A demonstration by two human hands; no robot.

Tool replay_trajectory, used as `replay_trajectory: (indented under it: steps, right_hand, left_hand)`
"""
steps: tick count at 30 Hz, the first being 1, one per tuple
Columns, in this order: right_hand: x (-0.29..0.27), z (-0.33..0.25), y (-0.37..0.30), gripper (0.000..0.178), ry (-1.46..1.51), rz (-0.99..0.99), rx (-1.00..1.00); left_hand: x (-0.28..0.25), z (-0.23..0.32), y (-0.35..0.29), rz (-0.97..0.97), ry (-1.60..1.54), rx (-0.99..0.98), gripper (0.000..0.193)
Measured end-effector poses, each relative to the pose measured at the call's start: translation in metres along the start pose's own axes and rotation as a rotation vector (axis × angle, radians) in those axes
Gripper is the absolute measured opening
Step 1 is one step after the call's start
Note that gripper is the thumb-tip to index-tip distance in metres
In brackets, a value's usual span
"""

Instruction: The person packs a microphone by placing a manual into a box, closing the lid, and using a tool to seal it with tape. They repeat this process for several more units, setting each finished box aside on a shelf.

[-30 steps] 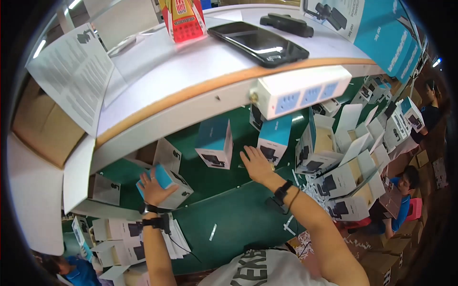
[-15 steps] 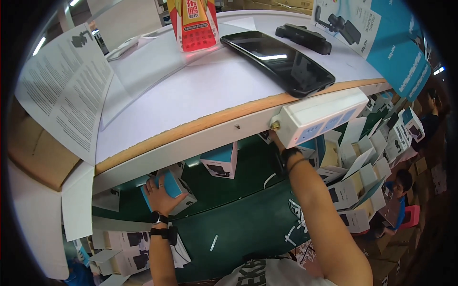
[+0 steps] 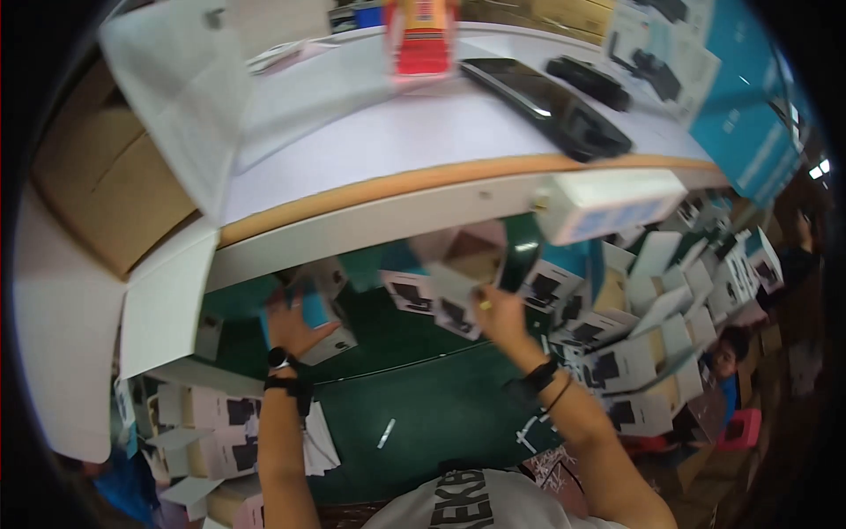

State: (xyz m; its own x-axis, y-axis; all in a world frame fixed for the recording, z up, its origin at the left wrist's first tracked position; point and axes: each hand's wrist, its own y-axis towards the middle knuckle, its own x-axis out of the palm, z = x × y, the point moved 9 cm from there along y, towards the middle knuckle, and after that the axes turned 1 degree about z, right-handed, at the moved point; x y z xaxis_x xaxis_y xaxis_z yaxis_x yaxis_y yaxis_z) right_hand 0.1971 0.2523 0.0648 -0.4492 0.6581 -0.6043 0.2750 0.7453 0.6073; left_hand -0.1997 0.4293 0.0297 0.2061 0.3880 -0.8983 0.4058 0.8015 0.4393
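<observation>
My left hand (image 3: 294,328) lies with spread fingers over a blue-and-white product box (image 3: 338,339) under the shelf. That box stands on the dark green bench (image 3: 414,419). My right hand (image 3: 502,319) is closed on an opened white carton (image 3: 454,298) with a raised flap and a brownish inside, blurred by motion. Just left of this carton stands another blue-topped white box (image 3: 407,289), partly hidden behind it. A watch (image 3: 280,358) and a black band are on my left wrist; dark bands circle the right one.
Above the bench runs a white shelf (image 3: 352,150) with a wooden edge, bearing a phone (image 3: 546,106), a black device (image 3: 589,81) and a red-yellow container (image 3: 423,44). A white power strip (image 3: 608,203) juts from its front. Several open cartons (image 3: 648,348) crowd the right; a person (image 3: 728,361) is beyond.
My right hand has come back from beneath the power strip toward the middle, with the opened carton now in it. The left hand stays on its box. The whole view has shifted slightly.
</observation>
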Motion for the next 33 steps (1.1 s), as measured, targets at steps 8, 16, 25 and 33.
replay_trajectory:
  steps: [8,16,25,33]
  right_hand:
    - [-0.014,-0.109,-0.120,0.017,0.354,-0.050,0.146]
    - [-0.080,-0.125,-0.194,0.024,0.586,-0.481,0.130]
    - [-0.219,0.120,-0.444,0.039,0.211,-0.828,0.615]
    - [-0.287,0.252,-0.544,0.034,-0.015,-0.958,1.144]
  left_hand:
    - [-0.045,0.164,-0.095,0.042,-0.870,0.027,0.087]
    - [-0.103,0.158,-0.176,0.274,-1.093,-0.377,0.094]
    - [-0.248,0.490,0.044,-0.180,-0.869,0.753,0.047]
    - [-0.001,0.812,0.305,-0.106,-0.219,0.899,0.043]
